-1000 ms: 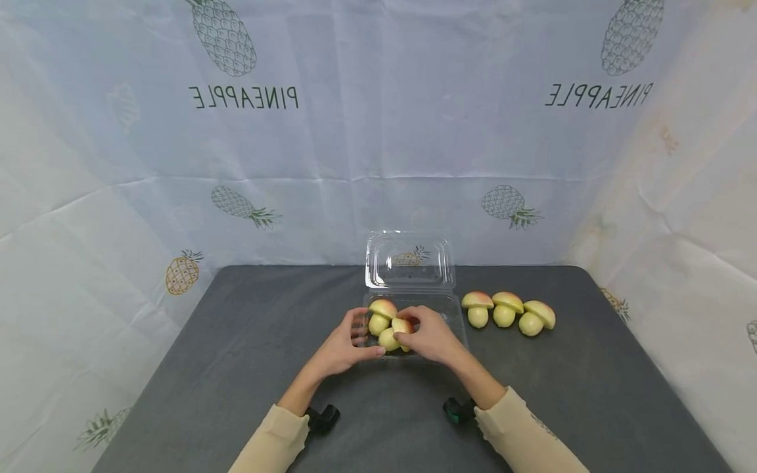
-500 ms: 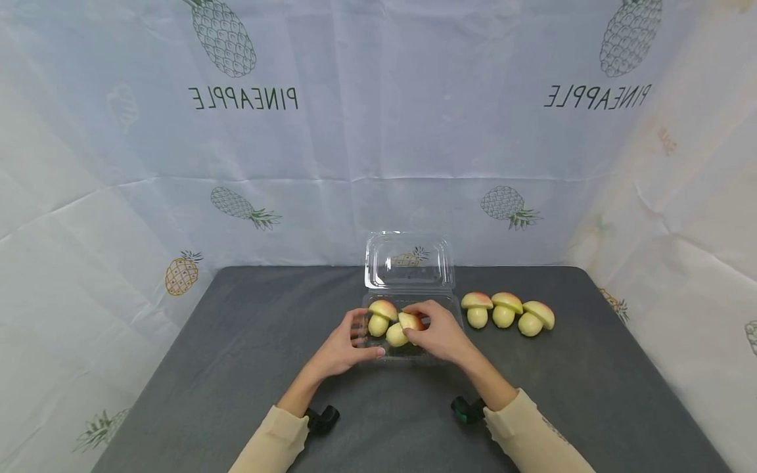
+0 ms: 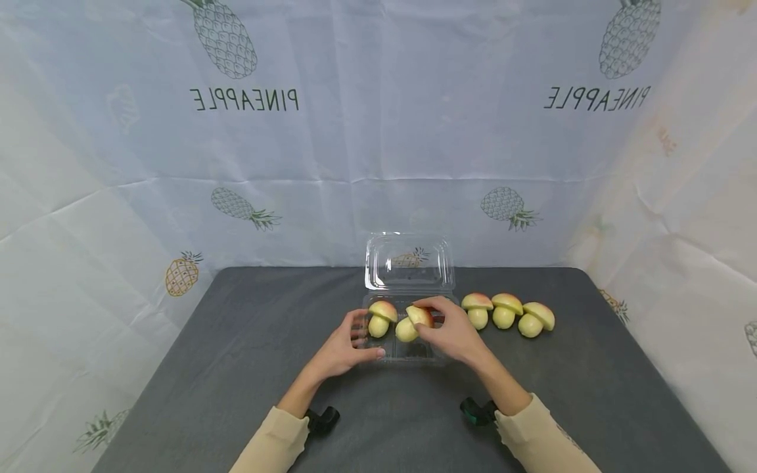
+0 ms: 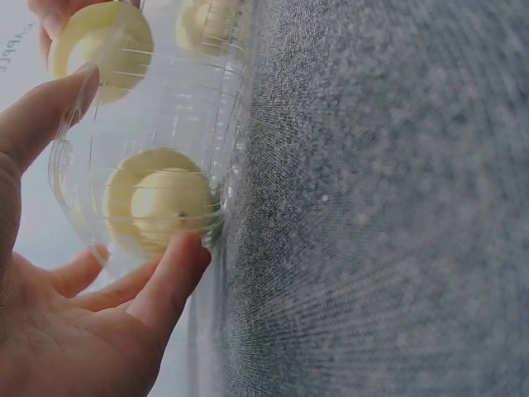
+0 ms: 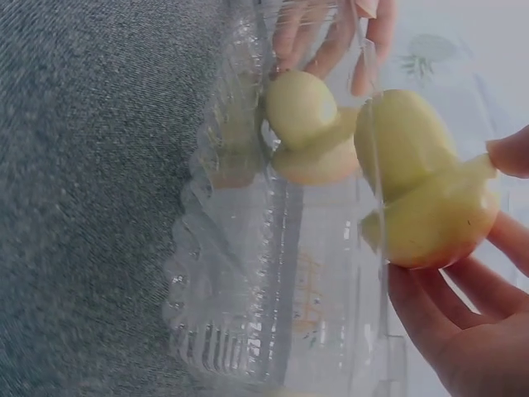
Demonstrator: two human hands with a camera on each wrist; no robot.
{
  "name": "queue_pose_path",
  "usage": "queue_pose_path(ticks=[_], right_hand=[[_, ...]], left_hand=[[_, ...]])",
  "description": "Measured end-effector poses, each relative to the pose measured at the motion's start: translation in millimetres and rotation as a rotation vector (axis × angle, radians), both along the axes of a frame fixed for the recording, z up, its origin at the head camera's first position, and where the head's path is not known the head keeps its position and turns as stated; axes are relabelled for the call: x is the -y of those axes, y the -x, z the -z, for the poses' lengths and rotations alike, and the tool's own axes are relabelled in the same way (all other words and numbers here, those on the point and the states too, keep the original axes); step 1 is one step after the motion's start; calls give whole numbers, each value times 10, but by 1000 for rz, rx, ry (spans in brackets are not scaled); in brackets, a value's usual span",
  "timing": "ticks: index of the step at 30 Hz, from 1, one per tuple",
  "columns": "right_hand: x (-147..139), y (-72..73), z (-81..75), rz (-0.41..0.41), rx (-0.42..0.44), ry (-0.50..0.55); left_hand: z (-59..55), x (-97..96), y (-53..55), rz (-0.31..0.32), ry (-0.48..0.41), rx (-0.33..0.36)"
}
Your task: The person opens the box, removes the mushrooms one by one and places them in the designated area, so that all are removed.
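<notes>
A clear plastic clamshell box (image 3: 405,359) lies with its lid (image 3: 409,263) raised at the back. My left hand (image 3: 343,345) holds its left side, thumb at the front rim and fingertips against the wall. One yellow toy mushroom (image 3: 378,326) with a reddish cap lies at the left inside the box. My right hand (image 3: 451,334) pinches a second toy mushroom (image 5: 421,182) by its cap, thumb on one side and fingers on the other. The right wrist view has this one at the level of the box rim, apart from the first.
Right of the box lies a row of three more toy mushrooms, a left one (image 3: 477,310), a middle one (image 3: 505,310) and a right one (image 3: 536,319). They rest on a dark grey table (image 3: 266,315). A pineapple-print cloth (image 3: 378,131) hangs behind.
My right hand has moved to the right and slightly back, carrying its toy mushroom away from the one at the left. My left hand and the box have stayed in place.
</notes>
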State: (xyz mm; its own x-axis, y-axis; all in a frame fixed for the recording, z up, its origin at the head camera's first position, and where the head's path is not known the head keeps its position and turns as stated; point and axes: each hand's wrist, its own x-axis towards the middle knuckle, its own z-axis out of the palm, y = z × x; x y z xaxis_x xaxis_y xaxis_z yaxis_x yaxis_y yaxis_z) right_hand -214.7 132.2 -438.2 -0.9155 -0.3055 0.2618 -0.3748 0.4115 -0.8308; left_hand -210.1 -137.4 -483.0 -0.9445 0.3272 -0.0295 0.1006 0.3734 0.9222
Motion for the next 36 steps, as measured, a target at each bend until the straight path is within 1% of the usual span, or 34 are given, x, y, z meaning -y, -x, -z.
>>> queue_pose_path(ticks=[4,12,20,23,31,36], right_hand=[[-15,-22,-43,-4,-12,17],[-129,-21,-102,-12,-37,41],[-259,-44,-121,1,-21,48],[-302,-47,-128,-3,-19,43],[-425,-85,-170,5,-77,-10],[-529,-146,-172,25,-64,-9]], left_hand=[[-7,12,-10,0,8,-1],[22,18,31,12,20,-14],[24,12,19,7,25,-2],[17,17,12,5,21,4],[3,30,3,3,17,10],[7,30,2,10,18,16]])
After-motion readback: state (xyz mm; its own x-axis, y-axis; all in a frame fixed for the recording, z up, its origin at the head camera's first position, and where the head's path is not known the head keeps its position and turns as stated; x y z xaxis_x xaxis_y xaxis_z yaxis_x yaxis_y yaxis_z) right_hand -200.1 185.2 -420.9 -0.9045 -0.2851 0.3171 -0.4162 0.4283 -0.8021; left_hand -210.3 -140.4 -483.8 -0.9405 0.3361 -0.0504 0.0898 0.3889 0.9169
